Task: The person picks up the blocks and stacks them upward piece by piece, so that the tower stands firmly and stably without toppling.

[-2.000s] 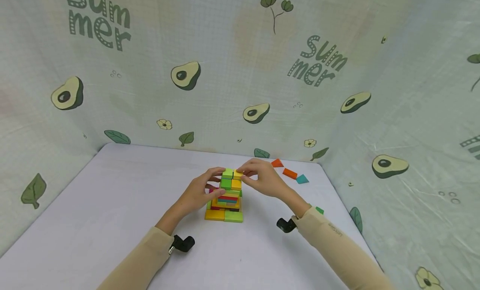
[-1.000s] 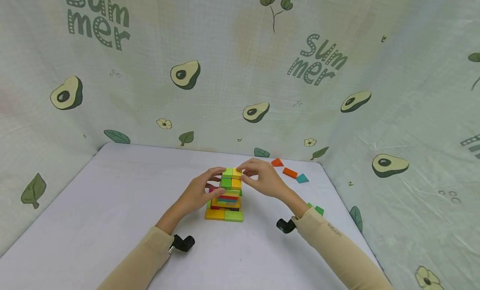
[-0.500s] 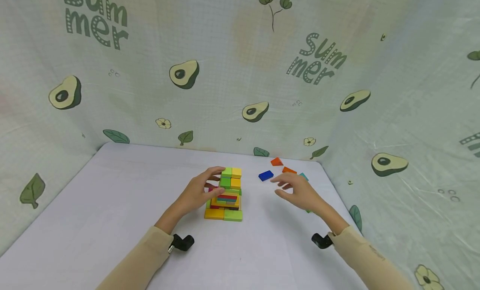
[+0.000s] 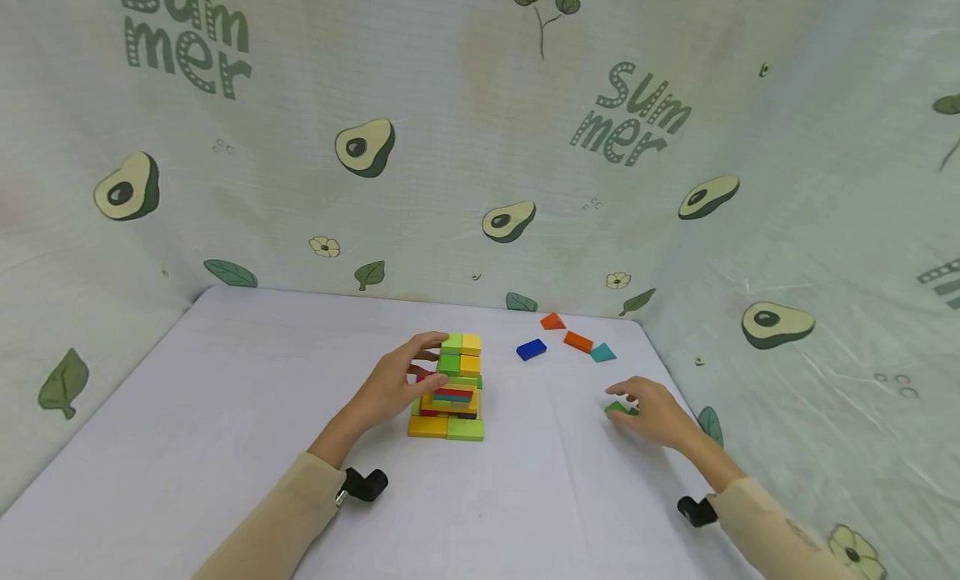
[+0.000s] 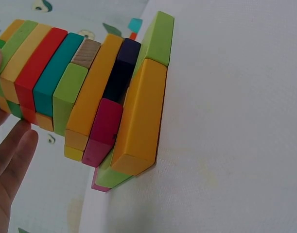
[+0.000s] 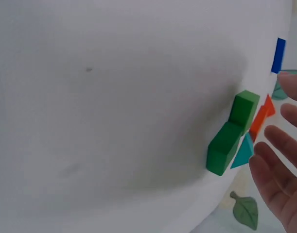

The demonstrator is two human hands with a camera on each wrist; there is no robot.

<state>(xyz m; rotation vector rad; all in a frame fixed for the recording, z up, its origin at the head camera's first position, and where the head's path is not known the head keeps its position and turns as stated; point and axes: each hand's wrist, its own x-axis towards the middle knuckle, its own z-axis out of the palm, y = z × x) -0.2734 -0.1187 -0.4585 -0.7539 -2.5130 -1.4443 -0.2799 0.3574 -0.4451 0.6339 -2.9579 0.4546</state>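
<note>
A tower of colourful blocks (image 4: 461, 366) stands upright on the white table, its layers mixing yellow, green, red, teal and other colours. My left hand (image 4: 390, 384) is at the tower's left side, thumb in front and index fingertip by the top layer. In the left wrist view, the other fingers (image 5: 23, 145) extend loosely behind the blocks. At the right, my right hand (image 4: 656, 412) hovers over two green blocks (image 6: 223, 148) with fingers spread and gently bent. The right wrist view shows a gap between its fingers and those blocks. Part of the green pair is hidden in the head view.
Behind the right hand lie a blue block (image 4: 531, 350), an orange block (image 4: 578, 342), a red-orange triangular block (image 4: 552, 321) and a teal triangular block (image 4: 603, 352). A printed cloth (image 4: 420, 230) borders the table's back and sides.
My right hand has left the tower's top and moved right and nearer, to the green blocks. The blue block, hidden earlier, has come into view. My left hand stays at the tower.
</note>
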